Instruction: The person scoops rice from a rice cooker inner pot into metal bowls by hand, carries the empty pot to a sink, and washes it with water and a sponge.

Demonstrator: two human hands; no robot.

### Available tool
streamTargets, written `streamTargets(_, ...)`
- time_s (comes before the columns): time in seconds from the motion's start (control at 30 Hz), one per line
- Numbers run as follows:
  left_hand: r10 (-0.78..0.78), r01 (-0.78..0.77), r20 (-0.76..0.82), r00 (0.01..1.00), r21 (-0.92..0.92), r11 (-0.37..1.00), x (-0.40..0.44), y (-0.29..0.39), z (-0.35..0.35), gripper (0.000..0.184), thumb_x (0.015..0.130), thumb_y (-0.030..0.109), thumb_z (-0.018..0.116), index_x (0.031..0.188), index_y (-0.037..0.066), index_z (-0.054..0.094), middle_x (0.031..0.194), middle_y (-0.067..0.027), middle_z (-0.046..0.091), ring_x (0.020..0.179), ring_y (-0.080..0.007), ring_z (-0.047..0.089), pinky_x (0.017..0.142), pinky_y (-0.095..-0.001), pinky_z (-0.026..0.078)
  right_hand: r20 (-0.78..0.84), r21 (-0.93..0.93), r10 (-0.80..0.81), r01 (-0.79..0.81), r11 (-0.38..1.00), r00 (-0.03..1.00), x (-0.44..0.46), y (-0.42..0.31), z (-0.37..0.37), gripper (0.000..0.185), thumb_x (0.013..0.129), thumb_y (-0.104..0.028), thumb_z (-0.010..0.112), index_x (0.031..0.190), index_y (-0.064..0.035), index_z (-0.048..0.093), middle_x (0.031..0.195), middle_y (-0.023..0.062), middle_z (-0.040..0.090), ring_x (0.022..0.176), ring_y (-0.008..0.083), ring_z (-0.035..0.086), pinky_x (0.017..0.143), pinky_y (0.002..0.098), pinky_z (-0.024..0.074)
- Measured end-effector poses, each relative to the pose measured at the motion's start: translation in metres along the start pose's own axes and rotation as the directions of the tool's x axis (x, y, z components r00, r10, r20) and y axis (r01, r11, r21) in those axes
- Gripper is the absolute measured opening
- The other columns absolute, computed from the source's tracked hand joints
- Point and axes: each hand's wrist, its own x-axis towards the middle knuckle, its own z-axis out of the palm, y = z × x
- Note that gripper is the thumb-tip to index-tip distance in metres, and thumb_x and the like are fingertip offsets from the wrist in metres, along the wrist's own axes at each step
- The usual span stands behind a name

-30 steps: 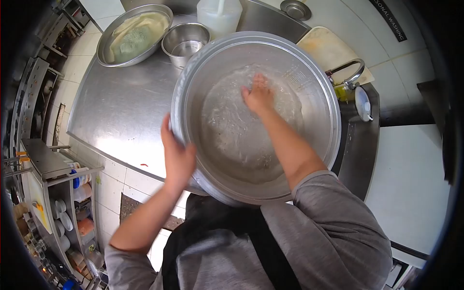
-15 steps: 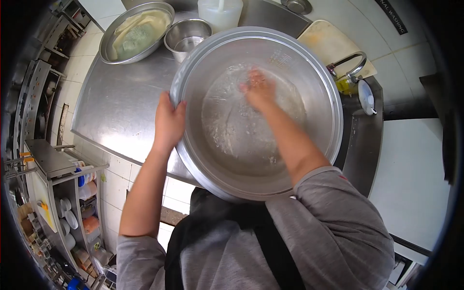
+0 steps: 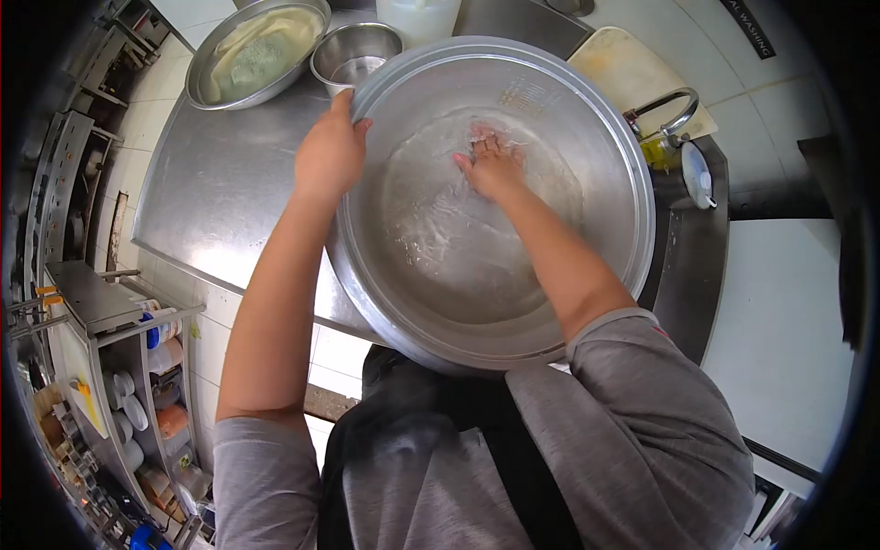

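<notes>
A large round metal pot with a wide rim fills the middle of the head view, and shallow rippling water covers its bottom. My left hand grips the rim at the upper left, thumb over the edge; the other fingers are partly hidden. Inside the pot, my right hand reaches into the water with its fingers spread and holds nothing. Water splashes around the fingertips near the far side of the bottom.
The pot stands on a steel counter. Behind it are a smaller steel pot, a bowl with cloth and a white container. A faucet, a cutting board and a white lid stand right.
My left hand has slid forward along the rim toward the far left. My right hand stays in the water, with its fingers now spread flatter. The pot has shifted slightly away from me.
</notes>
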Motion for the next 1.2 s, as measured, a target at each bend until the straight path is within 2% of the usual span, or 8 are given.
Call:
streamTargets(0.23,-0.010,0.010,-0.041,0.999,-0.021,1.000,-0.001,0.003,0.001,0.043,0.089,0.024,0.052,0.126,0.006,0.041,0.102,-0.0244,0.061,0.093,-0.0406,0.058,0.078,-0.0464,0.045,0.091,-0.122,-0.252,0.262,0.957,0.963,-0.019,-0.018,0.015,0.068,0.091,-0.055,0.028,0.144,-0.0151,0.017,0.152,0.0028,0.006,0.139,0.0250,0.008,0.109,0.0532,0.0072)
streamTargets(0.43,-0.024,0.024,-0.043,0.999,0.002,1.000,0.000,0.003,0.002,0.043,0.088,0.021,0.052,0.125,0.003,0.041,0.102,-0.0236,0.061,0.094,-0.0388,0.059,0.079,-0.0464,0.046,-0.013,0.088,0.179,-0.177,0.980,0.984,0.000,0.038,0.005,0.070,0.090,-0.056,0.031,0.145,-0.0156,0.013,0.152,0.0032,0.009,0.139,0.0252,0.009,0.109,0.0518,0.0076)
streamTargets(0.7,0.018,-0.036,-0.106,0.994,-0.173,0.984,-0.023,-0.010,0.003,0.043,0.087,0.015,0.051,0.126,0.000,0.039,0.103,-0.0278,0.059,0.095,-0.0426,0.057,0.081,-0.0457,0.045,-0.044,-0.064,-0.329,0.325,0.943,0.943,-0.055,-0.030,0.032,0.064,0.094,-0.045,0.031,0.145,-0.0137,0.010,0.151,0.0067,0.013,0.139,0.0239,0.013,0.111,0.0468,0.0108)
streamTargets(0.83,-0.055,0.012,-0.160,0.985,-0.256,0.967,-0.069,-0.022,-0.003,0.044,0.087,0.011,0.051,0.127,-0.003,0.037,0.103,-0.0296,0.058,0.096,-0.0424,0.058,0.082,-0.0443,0.045,-0.344,-0.105,-0.088,0.054,0.993,0.935,0.003,0.042,0.043,0.047,0.094,-0.030,0.038,0.135,-0.0083,0.037,0.137,0.0120,0.041,0.127,0.0261,0.038,0.104,0.0417,0.0289)
streamTargets(0.9,-0.200,0.113,-0.143,0.969,-0.463,0.879,-0.093,-0.023,-0.006,0.045,0.087,0.007,0.050,0.128,-0.004,0.035,0.109,-0.0309,0.055,0.101,-0.0416,0.056,0.085,-0.0427,0.044,-0.292,0.524,0.148,0.028,0.851,0.945,0.000,0.056,0.019,0.036,0.091,-0.031,0.043,0.115,-0.0073,0.057,0.121,0.0132,0.055,0.112,0.0275,0.051,0.095,0.0382,0.0386)
streamTargets(1.03,-0.218,0.071,-0.221,0.951,-0.530,0.845,-0.117,-0.034,-0.005,0.045,0.086,0.005,0.050,0.128,-0.003,0.036,0.117,-0.0300,0.049,0.107,-0.0411,0.052,0.090,-0.0418,0.042,-0.126,0.613,0.205,-0.086,0.785,0.971,-0.004,0.060,0.012,0.024,0.086,-0.025,0.051,0.097,-0.0065,0.063,0.108,0.0146,0.059,0.100,0.0295,0.056,0.085,0.0386,0.0437)
streamTargets(1.1,-0.129,0.041,-0.245,0.961,-0.335,0.941,-0.109,-0.047,-0.005,0.048,0.083,0.007,0.053,0.127,-0.002,0.037,0.121,-0.0280,0.044,0.109,-0.0408,0.049,0.092,-0.0405,0.041,-0.469,0.266,-0.021,0.164,0.950,0.883,0.000,0.059,0.024,0.014,0.081,-0.015,0.056,0.087,-0.0050,0.064,0.094,0.0144,0.061,0.087,0.0322,0.057,0.077,0.0422,0.0448)
streamTargets(1.2,-0.035,-0.001,-0.291,0.956,-0.124,0.992,-0.069,-0.047,-0.017,0.052,0.080,0.013,0.058,0.126,-0.001,0.038,0.119,-0.0246,0.044,0.108,-0.0395,0.049,0.091,-0.0403,0.043,-0.622,0.259,-0.090,0.312,0.914,0.778,0.010,0.050,0.034,0.013,0.077,-0.007,0.057,0.087,-0.0029,0.064,0.088,0.0157,0.059,0.084,0.0324,0.057,0.075,0.0418,0.0451)
